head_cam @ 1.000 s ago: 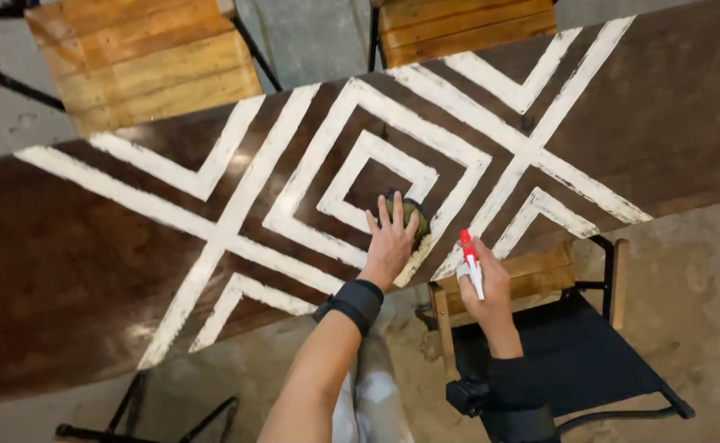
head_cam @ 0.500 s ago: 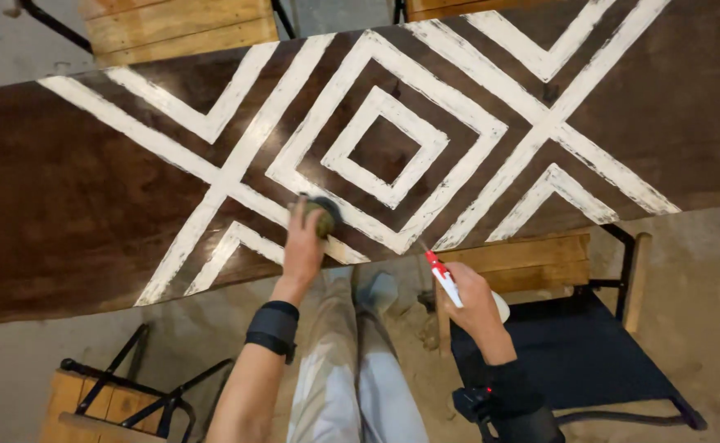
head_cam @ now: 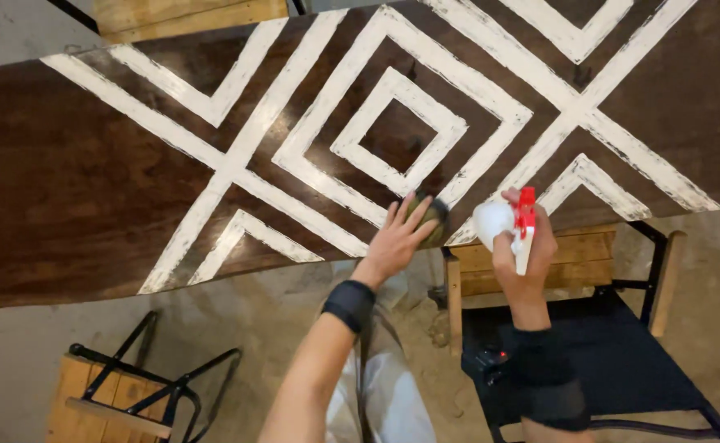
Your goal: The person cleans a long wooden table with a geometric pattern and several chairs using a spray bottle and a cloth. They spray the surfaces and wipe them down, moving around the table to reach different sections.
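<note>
- Wiping step underway, by my reading: left hand (head_cam: 399, 238) is pressing a dark green pad (head_cam: 430, 217) flat, fingers spread, near the wooden table's (head_cam: 73, 205) front edge.
- Right hand (head_cam: 524, 246), at the pad's 3 o'clock, is gripping a white spray bottle (head_cam: 503, 223), fingers curled round it.
- Next move is calling for steady pressure along the white stripes (head_cam: 327, 184).

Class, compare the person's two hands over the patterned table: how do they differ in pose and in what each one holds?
The left hand lies flat, fingers spread, pressing a dark pad on the table; the right hand is raised, wrapped around a white spray bottle with a red trigger. Both wear black wrist bands.
</note>
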